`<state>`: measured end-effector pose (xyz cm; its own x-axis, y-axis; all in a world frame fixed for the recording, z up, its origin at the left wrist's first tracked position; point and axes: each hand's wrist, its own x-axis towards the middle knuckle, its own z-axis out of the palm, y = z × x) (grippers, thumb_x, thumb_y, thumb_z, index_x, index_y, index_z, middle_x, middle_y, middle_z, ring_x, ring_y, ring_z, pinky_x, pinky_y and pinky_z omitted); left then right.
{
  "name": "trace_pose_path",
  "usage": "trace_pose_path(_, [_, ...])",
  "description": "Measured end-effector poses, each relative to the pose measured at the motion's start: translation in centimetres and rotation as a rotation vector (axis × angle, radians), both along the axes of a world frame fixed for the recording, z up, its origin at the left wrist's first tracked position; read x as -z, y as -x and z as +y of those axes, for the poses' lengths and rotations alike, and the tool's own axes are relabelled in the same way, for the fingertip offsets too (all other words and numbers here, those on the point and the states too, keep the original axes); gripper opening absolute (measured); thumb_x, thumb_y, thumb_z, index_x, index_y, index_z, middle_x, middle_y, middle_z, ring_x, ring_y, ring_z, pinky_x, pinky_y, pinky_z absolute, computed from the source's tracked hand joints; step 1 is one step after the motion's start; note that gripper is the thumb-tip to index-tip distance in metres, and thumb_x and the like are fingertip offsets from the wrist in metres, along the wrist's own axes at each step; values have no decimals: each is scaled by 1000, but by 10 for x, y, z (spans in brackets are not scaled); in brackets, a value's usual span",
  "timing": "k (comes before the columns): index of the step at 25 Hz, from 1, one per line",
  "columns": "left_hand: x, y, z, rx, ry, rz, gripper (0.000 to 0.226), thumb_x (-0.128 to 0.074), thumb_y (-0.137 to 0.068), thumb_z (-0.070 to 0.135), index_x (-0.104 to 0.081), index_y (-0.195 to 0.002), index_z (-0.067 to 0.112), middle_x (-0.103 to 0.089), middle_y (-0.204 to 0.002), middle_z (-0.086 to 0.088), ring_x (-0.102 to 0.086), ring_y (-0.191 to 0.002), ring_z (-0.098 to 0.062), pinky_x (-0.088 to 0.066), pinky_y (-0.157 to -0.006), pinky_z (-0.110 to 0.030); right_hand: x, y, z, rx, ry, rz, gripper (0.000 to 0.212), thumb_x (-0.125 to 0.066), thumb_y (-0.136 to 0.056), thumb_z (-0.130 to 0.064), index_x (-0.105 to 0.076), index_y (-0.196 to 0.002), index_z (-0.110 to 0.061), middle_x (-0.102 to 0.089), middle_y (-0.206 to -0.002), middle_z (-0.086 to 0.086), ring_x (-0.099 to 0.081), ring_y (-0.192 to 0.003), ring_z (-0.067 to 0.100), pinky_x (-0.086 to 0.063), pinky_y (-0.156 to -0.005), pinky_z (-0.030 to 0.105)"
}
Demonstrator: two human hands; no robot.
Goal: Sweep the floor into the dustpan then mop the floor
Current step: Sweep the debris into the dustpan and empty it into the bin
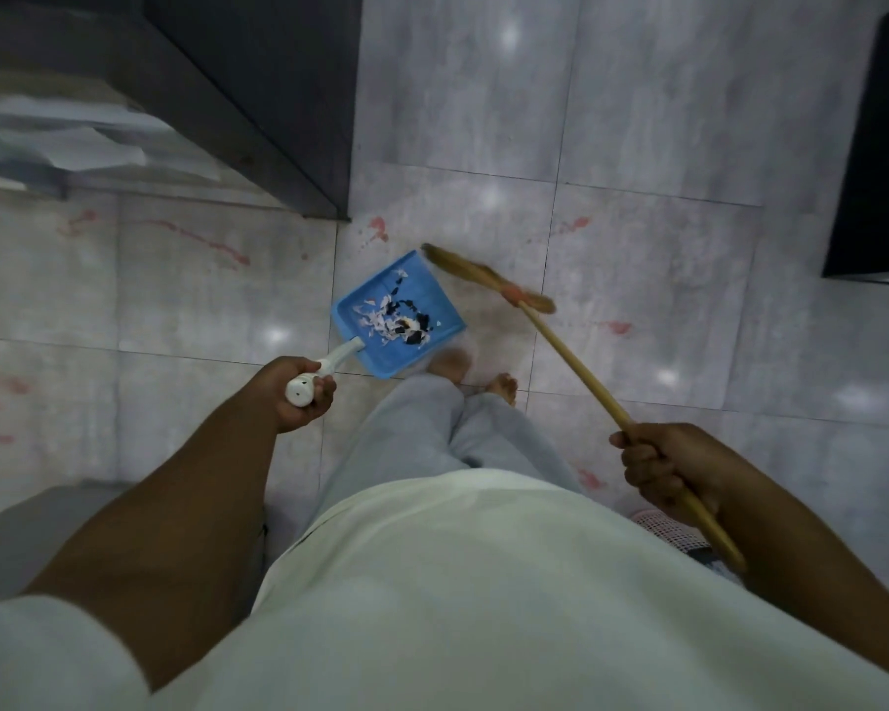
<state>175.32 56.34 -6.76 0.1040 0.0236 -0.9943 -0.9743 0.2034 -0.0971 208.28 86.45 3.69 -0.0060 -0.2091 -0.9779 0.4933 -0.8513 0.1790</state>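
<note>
A blue dustpan (422,295) with a white handle (329,366) hangs over the grey tiled floor (637,161) in front of my feet. Several white and black scraps (396,323) lie in its tray. My left hand (299,395) grips the end of the white handle. A broom with a wooden stick (576,369) and straw-coloured bristles (483,277) reaches just past the dustpan's far right edge, blurred. My right hand (663,467) grips the stick low on the right.
A dark cabinet (257,94) stands at the upper left, its corner close to the dustpan. Another dark piece of furniture (878,156) is at the right edge. Red stains (375,230) mark the tiles. A pink mesh thing (663,531) lies by my right hip.
</note>
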Motion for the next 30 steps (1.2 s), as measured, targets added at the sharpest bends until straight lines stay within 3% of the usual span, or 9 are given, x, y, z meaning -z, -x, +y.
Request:
trace_pose_path(5, [0,0,-6,5,-5,0,31,-40,-96,14,-39,-123,2,-45,-72,-8,-47,-40,-11,-43,-36,-16,21,17,1,23,-65,-72,19,-37,-100,-19,-49,-87,-10,-35,-50,-5,-28,-33,4,-21,-25,14])
trace_pose_path(11, [8,-4,-14,-32,-17,-16,32,-41,-95,15,-38,-123,-1,-47,-72,-9,-50,-40,-12,-44,-36,-17,31,20,-43,-71,107,-75,22,-36,-101,-18,-49,-87,-8,-34,-48,-3,-28,-30,6,-22,-25,14])
trace_pose_path(16, [10,-9,-27,-92,-31,-4,35,-41,-94,13,-37,-127,1,-49,-69,-11,-49,-43,-11,-45,-38,-17,4,-9,-23,-82,93,-50,17,-40,-99,-19,-50,-89,-9,-35,-50,-3,-28,-32,7,-24,-25,16])
trace_pose_path(22, [11,-14,-43,-127,-33,-9,36,-40,-95,14,-36,-127,0,-49,-68,-11,-50,-41,-13,-44,-37,-18,23,55,-9,-55,-2,-20,21,-37,-100,-20,-50,-88,-9,-37,-50,-4,-30,-32,5,-24,-26,14])
trace_pose_path(26, [14,-15,-49,-126,-42,-5,33,-41,-95,14,-37,-124,-1,-51,-67,-11,-51,-41,-13,-45,-37,-18,47,99,-46,-158,46,-10,23,-34,-100,-16,-48,-82,-11,-34,-46,-5,-28,-31,5,-21,-26,14])
trace_pose_path(30, [17,-15,-52,-147,-43,-17,37,-41,-95,14,-37,-129,0,-51,-71,-12,-53,-40,-14,-45,-36,-18,38,81,-51,-261,119,-23,20,-37,-100,-18,-48,-85,-9,-33,-49,-5,-27,-32,6,-21,-26,14])
